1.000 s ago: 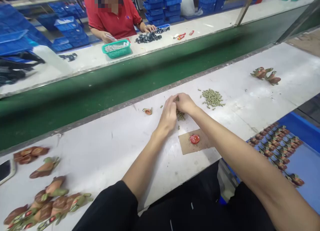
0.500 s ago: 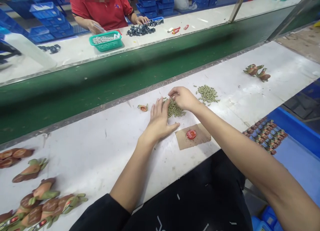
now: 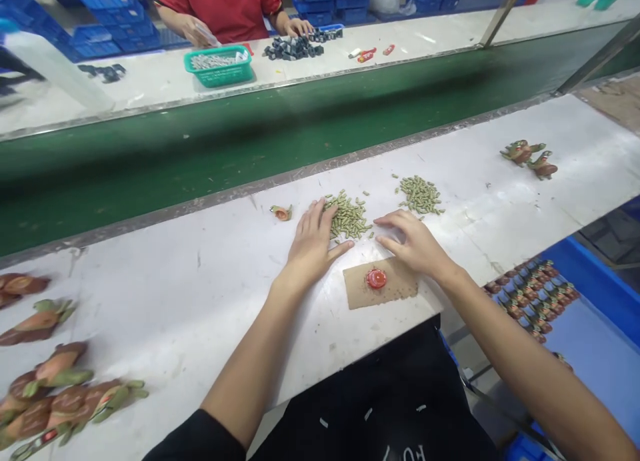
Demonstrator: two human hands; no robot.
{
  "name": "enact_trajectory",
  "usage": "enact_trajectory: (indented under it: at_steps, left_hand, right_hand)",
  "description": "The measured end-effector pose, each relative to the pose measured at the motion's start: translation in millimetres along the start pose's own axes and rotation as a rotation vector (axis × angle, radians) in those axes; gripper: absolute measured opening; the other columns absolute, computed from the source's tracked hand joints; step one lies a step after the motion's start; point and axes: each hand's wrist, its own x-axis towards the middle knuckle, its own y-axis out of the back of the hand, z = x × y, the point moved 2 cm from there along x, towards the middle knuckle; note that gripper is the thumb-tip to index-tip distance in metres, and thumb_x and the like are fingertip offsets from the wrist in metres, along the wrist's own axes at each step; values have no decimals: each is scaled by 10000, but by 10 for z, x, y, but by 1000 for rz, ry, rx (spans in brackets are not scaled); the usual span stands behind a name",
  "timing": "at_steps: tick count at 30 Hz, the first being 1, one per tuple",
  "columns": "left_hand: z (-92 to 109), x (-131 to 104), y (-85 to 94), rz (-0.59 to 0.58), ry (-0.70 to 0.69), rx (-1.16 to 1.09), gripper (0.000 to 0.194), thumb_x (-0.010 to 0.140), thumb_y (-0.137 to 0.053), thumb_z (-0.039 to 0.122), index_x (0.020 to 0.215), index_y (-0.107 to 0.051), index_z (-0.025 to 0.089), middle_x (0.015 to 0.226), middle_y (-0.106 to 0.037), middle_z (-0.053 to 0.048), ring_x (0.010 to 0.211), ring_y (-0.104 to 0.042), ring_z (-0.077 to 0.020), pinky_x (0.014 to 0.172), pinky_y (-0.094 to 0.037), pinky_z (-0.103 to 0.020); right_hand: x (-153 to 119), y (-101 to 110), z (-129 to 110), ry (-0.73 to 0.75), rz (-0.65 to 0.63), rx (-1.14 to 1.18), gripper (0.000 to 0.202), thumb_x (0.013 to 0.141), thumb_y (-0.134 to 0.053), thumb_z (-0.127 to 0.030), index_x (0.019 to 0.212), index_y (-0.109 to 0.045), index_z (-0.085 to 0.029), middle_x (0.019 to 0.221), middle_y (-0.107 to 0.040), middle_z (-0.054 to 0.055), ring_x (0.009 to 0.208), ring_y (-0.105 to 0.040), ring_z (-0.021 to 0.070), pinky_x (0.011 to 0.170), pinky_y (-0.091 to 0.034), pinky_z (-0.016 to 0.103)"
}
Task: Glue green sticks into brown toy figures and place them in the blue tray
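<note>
My left hand (image 3: 313, 241) lies flat with fingers stretched at the left edge of a pile of small green pieces (image 3: 350, 216). To the right of that pile, my right hand (image 3: 407, 241) hovers low over the table, thumb and fingers apart, nothing visible between them. A second pile of green pieces (image 3: 421, 196) lies beyond it. Below the hands, a brown cardboard piece (image 3: 395, 289) carries a round red blob (image 3: 376, 278), glossy on top. Left of my left hand sits a small green and brown figure part (image 3: 281, 212).
Brown and green turtle-like figures (image 3: 65, 404) lie at the left, and two more (image 3: 520, 152) at the far right. A blue tray (image 3: 600, 354) beside the table holds rows of them. Across the green belt (image 3: 280, 128), a person in red works near a green basket (image 3: 220, 74).
My right hand has moved right and toward me, off the near pile, and its fingers have spread. My left hand stays beside the pile. The view has shifted slightly.
</note>
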Motion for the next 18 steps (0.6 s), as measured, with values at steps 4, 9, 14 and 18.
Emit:
enact_trajectory:
  at_steps: [4,9,14,18]
  left_hand:
    - [72,5,7,42,11,6,870,1021,-818,494,1725,-418,174,1915,-277,-265,1809,-222,-456,1462,-271,-691]
    - [383,-192,85,113,28,57,803,1045,-780,524,1689,-480,148,1869,-396,-256,1790,-308,-414,1465,-312,-605]
    - [599,-921,190,382,57,147,571,1147,-563,445,1665,-502,211,1834,-477,-168,1790,-322,-307,1447,-364,-520]
    - [445,-1987,375,730,458,354,407,1069,-653,332,1465,-651,242,1579,-621,-179,1547,-569,-367,1318,-489,-598]
  right_hand:
    - [51,-135,66,86,-22,-57,352,1033,-758,-437,1309,-823,-227,1197,-778,141,1183,-724,392,1081,-582,575]
    - [88,-186,51,159,20,-23,366,1054,-657,-546,1073,-850,-236,1056,-782,156,1030,-744,391,953,-582,567]
    - [80,-149,56,81,38,-55,347,988,-673,-626,949,-811,-310,1039,-822,154,942,-772,352,896,-578,543]
    - [49,-115,100,38,19,-94,381,926,-622,-708,919,-772,-359,1034,-834,161,861,-763,359,817,-581,567]
